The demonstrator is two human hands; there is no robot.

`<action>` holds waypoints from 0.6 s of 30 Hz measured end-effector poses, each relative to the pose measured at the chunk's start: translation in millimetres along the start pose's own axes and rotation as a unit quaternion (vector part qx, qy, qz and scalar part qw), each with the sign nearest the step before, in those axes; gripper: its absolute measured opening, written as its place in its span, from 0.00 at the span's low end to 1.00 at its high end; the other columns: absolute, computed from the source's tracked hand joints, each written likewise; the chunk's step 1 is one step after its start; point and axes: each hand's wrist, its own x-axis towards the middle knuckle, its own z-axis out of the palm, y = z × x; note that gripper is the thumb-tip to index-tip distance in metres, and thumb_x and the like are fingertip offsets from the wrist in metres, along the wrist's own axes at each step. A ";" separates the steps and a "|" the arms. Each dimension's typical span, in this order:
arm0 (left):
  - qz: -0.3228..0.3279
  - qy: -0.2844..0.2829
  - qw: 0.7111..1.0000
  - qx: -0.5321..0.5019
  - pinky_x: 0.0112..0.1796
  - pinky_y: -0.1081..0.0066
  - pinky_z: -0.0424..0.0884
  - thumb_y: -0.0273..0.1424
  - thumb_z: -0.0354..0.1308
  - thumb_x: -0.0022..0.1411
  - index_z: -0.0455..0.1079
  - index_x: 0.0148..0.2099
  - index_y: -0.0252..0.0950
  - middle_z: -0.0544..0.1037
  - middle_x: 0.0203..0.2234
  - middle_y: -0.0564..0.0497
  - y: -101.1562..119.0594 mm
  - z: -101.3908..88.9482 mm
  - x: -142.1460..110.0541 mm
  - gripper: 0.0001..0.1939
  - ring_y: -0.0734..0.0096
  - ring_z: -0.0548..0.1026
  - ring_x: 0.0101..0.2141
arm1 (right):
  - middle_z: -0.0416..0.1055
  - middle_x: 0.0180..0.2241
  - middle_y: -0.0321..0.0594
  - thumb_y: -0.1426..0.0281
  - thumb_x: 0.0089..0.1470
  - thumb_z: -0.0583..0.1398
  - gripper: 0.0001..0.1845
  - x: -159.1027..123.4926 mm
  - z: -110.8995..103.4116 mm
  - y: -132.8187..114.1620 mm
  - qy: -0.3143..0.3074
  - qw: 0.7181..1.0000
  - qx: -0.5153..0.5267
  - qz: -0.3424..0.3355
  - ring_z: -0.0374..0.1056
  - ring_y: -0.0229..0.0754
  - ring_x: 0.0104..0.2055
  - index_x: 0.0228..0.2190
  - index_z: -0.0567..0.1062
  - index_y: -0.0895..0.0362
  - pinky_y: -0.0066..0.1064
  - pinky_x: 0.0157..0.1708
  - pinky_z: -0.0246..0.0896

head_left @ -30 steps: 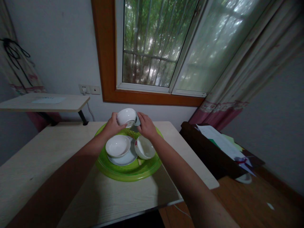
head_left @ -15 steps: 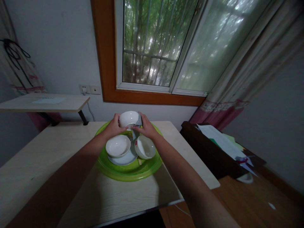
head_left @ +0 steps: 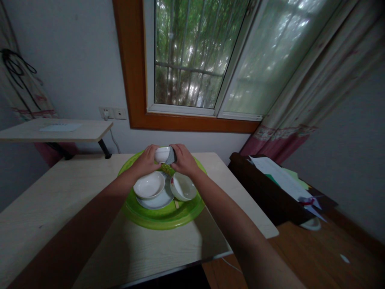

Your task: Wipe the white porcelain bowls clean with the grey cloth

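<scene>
Over the far side of a green basin (head_left: 162, 224), my left hand (head_left: 147, 161) is closed on the left side of a white bowl (head_left: 161, 155). My right hand (head_left: 183, 161) presses a grey cloth (head_left: 171, 155) against the bowl's right side, its fingers closed round the cloth. Inside the basin, a second white bowl (head_left: 149, 185) rests on a white plate (head_left: 158, 202) at the left. A floral-patterned bowl (head_left: 184, 187) sits tilted at the right. Between them, the end of a thin light-coloured stick (head_left: 176, 204) shows.
The basin stands on a pale wooden table (head_left: 99, 224). At the left is a raised shelf (head_left: 57, 130) with a sheet of paper. Beyond the table's right edge, papers (head_left: 279, 180) lie on a dark piece of furniture. A window and wall sockets (head_left: 112, 113) are behind.
The held bowl has tipped and come down slightly, so less of its outside shows. My right hand has brought the grey cloth onto the bowl's right side. Dishes in the basin stay put.
</scene>
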 end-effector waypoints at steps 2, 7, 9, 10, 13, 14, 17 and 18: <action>0.020 0.008 1.000 0.010 0.53 0.53 0.70 0.29 0.64 0.49 0.62 0.53 0.35 0.72 0.48 0.41 -0.6 1.2 0.0 0.28 0.51 0.71 0.51 | 0.63 0.56 0.57 0.71 0.48 0.63 0.41 0.2 -0.9 -0.8 -0.005 1.000 -0.002 0.001 0.59 0.57 0.57 0.62 0.58 0.61 0.51 0.59 0.60; 0.036 0.003 0.998 0.050 0.51 0.55 0.71 0.30 0.62 0.51 0.61 0.54 0.35 0.72 0.48 0.41 -0.8 0.6 -0.5 0.28 0.51 0.72 0.50 | 0.63 0.57 0.56 0.69 0.50 0.63 0.42 1.0 -2.6 -2.0 -0.006 1.000 -0.003 0.002 0.60 0.58 0.58 0.64 0.56 0.58 0.53 0.59 0.60; 0.033 -0.001 0.998 0.054 0.51 0.55 0.71 0.31 0.62 0.52 0.61 0.54 0.34 0.71 0.47 0.41 -0.2 -0.3 -0.5 0.27 0.51 0.71 0.50 | 0.63 0.58 0.57 0.69 0.51 0.63 0.43 1.1 -3.4 -2.8 -0.007 1.000 -0.008 0.000 0.59 0.58 0.59 0.65 0.55 0.59 0.52 0.59 0.60; 0.031 -0.003 0.998 0.053 0.51 0.55 0.70 0.32 0.62 0.52 0.61 0.54 0.34 0.71 0.47 0.41 0.2 -0.7 -0.4 0.27 0.51 0.71 0.49 | 0.62 0.58 0.57 0.69 0.51 0.63 0.43 1.2 -3.8 -3.2 -0.008 1.000 -0.012 -0.001 0.59 0.58 0.59 0.65 0.55 0.59 0.52 0.59 0.60; 0.023 -0.004 0.999 0.046 0.50 0.55 0.71 0.33 0.62 0.52 0.62 0.52 0.34 0.72 0.46 0.41 0.8 -1.0 0.0 0.26 0.51 0.72 0.48 | 0.63 0.59 0.56 0.69 0.51 0.64 0.44 1.7 -4.8 -4.6 -0.007 1.000 -0.024 -0.006 0.60 0.58 0.59 0.66 0.54 0.59 0.52 0.59 0.60; 0.019 -0.004 0.999 0.046 0.49 0.55 0.71 0.33 0.63 0.52 0.62 0.51 0.35 0.72 0.45 0.42 0.9 -0.9 0.1 0.25 0.51 0.72 0.48 | 0.63 0.59 0.56 0.69 0.51 0.64 0.44 1.9 -5.1 -4.8 -0.006 1.000 -0.027 -0.010 0.60 0.58 0.59 0.66 0.54 0.58 0.51 0.59 0.61; -0.003 -0.001 0.999 0.046 0.48 0.56 0.71 0.34 0.63 0.52 0.61 0.50 0.36 0.71 0.43 0.44 0.5 -0.2 0.3 0.25 0.53 0.72 0.46 | 0.63 0.60 0.54 0.70 0.52 0.64 0.44 2.8 -6.2 -4.8 0.001 0.999 -0.034 -0.026 0.60 0.57 0.60 0.66 0.55 0.55 0.50 0.59 0.61; -0.010 0.002 0.999 0.042 0.47 0.57 0.71 0.35 0.63 0.52 0.60 0.50 0.37 0.71 0.42 0.44 0.2 0.0 0.3 0.24 0.53 0.73 0.46 | 0.62 0.60 0.53 0.70 0.52 0.65 0.43 3.0 -6.8 -4.7 0.004 0.999 -0.036 -0.031 0.60 0.56 0.61 0.66 0.56 0.53 0.50 0.59 0.61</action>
